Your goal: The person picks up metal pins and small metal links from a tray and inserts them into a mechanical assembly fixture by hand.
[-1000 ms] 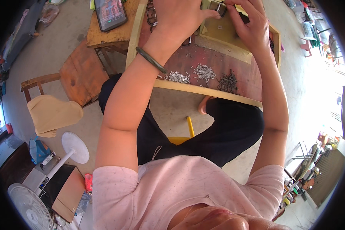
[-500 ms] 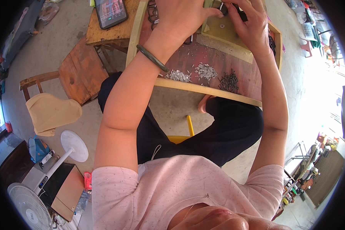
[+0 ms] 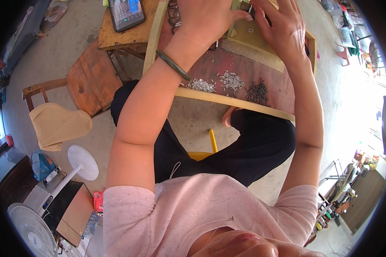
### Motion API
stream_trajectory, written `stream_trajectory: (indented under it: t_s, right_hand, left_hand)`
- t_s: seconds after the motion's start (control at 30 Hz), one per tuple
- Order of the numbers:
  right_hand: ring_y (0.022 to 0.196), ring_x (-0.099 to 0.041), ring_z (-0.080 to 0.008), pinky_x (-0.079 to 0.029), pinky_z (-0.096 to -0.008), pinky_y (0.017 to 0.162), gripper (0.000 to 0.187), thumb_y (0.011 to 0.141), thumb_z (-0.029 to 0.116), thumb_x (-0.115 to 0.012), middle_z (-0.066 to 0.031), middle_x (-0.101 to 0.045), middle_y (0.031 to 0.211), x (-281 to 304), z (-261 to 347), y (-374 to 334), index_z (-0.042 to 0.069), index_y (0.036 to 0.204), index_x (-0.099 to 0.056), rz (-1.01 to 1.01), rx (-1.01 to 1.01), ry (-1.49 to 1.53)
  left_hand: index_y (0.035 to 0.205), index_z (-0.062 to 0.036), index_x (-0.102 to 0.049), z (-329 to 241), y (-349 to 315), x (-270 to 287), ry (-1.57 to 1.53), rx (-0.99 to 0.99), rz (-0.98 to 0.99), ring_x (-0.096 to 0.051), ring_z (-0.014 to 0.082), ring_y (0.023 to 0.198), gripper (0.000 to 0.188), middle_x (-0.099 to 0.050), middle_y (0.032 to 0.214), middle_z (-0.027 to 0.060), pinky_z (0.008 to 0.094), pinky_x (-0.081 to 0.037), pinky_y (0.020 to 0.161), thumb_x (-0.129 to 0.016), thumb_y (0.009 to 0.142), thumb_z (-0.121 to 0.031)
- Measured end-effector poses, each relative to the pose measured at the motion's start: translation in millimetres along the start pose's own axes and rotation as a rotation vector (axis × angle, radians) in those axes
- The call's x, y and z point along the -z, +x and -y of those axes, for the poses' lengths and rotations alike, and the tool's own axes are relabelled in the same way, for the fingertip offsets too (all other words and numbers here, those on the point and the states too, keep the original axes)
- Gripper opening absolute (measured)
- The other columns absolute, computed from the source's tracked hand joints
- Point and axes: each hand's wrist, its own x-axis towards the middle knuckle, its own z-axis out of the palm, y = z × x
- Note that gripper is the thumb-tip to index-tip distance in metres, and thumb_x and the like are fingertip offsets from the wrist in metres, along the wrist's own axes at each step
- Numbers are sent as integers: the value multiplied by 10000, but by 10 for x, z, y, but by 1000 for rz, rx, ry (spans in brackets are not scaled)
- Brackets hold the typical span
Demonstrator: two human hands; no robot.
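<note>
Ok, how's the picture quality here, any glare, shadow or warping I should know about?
Head view: strong fisheye, so the wooden tray edge bows and black corners ring the frame. Harsh sunlight blows out the floor at the right edge. The left hand and right hand sit at the top rim, partly cut off. The small pin piles stay fairly sharp, though single pieces are too small to tell apart.
</note>
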Motion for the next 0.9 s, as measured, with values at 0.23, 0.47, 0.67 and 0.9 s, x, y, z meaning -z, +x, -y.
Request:
stream_trajectory:
  t_s: [0.23, 0.47, 0.67, 0.9]
  right_hand:
    - [1086, -635, -334, -544, -447, 837, 215, 717, -10, -697, -125, -630, 1197, 174, 260, 253, 36, 925, -666, 257, 11, -276]
    - [952, -711, -272, -546, -388, 844, 244, 887, 37, -692, -159, -726, 982, 189, 19, 177, -26, 1123, -685, 269, -689, 522]
    - [827, -682, -209, -538, -354, 785, 187, 877, 71, -743, -116, -724, 877, 80, -79, 135, -20, 1035, -701, 376, -742, 409]
    - [802, -659, -185, -527, -340, 773, 171, 890, 85, -746, -100, -714, 876, -59, -102, 39, -3, 1030, -705, 313, -713, 502]
  left_hand:
    - [1029, -67, -619, 15, -14, 5, -4, -8, -9, -560, 297, 1095, 547, -606, 1002, 108, 470, -352, 1028, -918, 638, -305]
    - [1019, -71, -617, -13, 10, -4, -38, -3, -27, -560, 298, 1097, 563, -607, 1014, 109, 468, -348, 1034, -945, 625, -303]
    - [1029, -56, -620, 1, 12, 7, 1, 18, 6, -560, 299, 1109, 583, -610, 1023, 123, 466, -345, 1042, -953, 621, -306]
    - [1149, -45, -604, -38, -16, 9, 45, 36, 80, -535, 328, 1191, 667, -596, 1140, 146, 492, -316, 1126, -929, 661, -363]
